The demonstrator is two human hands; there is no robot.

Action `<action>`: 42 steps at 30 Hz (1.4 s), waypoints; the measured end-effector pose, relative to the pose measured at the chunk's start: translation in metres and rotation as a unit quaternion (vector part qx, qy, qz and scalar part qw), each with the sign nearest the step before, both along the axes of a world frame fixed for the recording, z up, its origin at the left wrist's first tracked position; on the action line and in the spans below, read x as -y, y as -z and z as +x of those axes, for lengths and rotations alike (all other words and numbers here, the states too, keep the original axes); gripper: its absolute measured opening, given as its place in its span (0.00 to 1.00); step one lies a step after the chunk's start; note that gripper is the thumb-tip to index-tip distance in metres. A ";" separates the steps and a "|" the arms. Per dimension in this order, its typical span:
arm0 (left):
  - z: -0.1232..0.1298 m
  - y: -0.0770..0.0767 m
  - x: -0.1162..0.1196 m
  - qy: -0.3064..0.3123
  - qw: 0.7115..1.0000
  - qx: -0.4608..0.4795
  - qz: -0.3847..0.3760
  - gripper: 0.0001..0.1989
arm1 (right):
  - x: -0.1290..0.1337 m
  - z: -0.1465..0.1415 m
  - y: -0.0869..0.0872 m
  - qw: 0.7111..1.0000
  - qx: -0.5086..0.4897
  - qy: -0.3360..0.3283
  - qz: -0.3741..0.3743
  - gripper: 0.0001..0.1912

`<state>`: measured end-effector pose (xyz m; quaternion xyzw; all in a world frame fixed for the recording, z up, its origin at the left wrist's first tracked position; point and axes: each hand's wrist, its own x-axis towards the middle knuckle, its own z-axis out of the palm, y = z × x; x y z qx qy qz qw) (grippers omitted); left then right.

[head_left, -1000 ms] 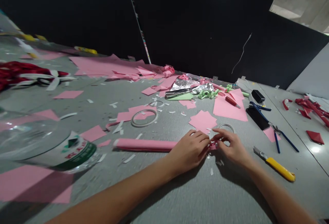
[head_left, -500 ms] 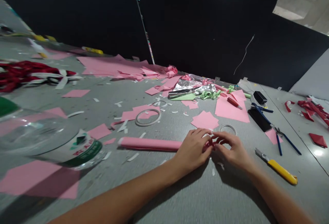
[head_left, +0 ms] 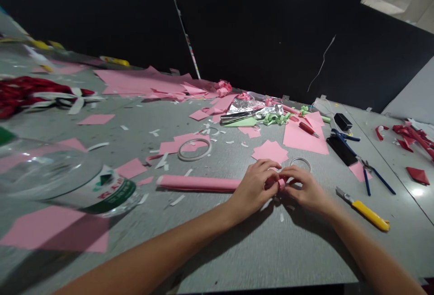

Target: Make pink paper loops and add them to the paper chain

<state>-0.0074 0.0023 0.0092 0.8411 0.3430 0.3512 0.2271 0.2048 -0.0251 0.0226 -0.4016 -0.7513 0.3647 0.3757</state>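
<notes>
Between my fingertips is a small curled piece of pink paper (head_left: 281, 184). My left hand (head_left: 257, 186) pinches it from the left, and my right hand (head_left: 303, 190) grips its other side with thumb and fingers. A long rolled tube of pink paper (head_left: 200, 183) lies on the table, its right end hidden behind my left hand. A stack of pink paper pieces (head_left: 270, 151) lies just beyond my hands. Close behind my right hand rests a thin tape roll (head_left: 300, 164); a larger white one (head_left: 194, 149) sits farther left.
A yellow utility knife (head_left: 369, 214) lies to the right, near blue-handled pliers (head_left: 379, 177) and a black phone (head_left: 341, 149). A large plastic bottle (head_left: 111, 191) lies at left. Crumpled foil (head_left: 246, 106), a red-handled tool (head_left: 308, 128) and paper scraps spread toward the black wall (head_left: 254, 33).
The curled pink paper now shows more clearly between my fingertips, where my fingers have shifted slightly. The camera view has tilted a little, so the table appears higher.
</notes>
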 end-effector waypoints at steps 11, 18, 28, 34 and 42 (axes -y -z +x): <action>-0.004 -0.008 -0.005 0.037 0.992 0.090 -0.078 0.09 | -0.010 0.010 0.006 0.980 -0.113 0.032 -0.161 0.16; -0.004 -0.002 -0.006 0.004 0.999 0.001 -0.032 0.09 | -0.008 0.009 0.002 0.975 -0.113 0.016 -0.190 0.21; -0.007 -0.006 -0.003 0.001 0.994 -0.087 0.059 0.08 | -0.008 0.009 0.002 0.981 -0.093 0.067 -0.156 0.13; -0.007 -0.002 -0.003 0.015 0.996 -0.085 0.009 0.19 | -0.011 0.014 0.002 0.967 -0.136 0.096 -0.194 0.15; -0.007 -0.005 -0.005 0.003 0.979 -0.205 0.020 0.15 | -0.019 0.027 0.009 0.983 0.028 0.170 -0.061 0.19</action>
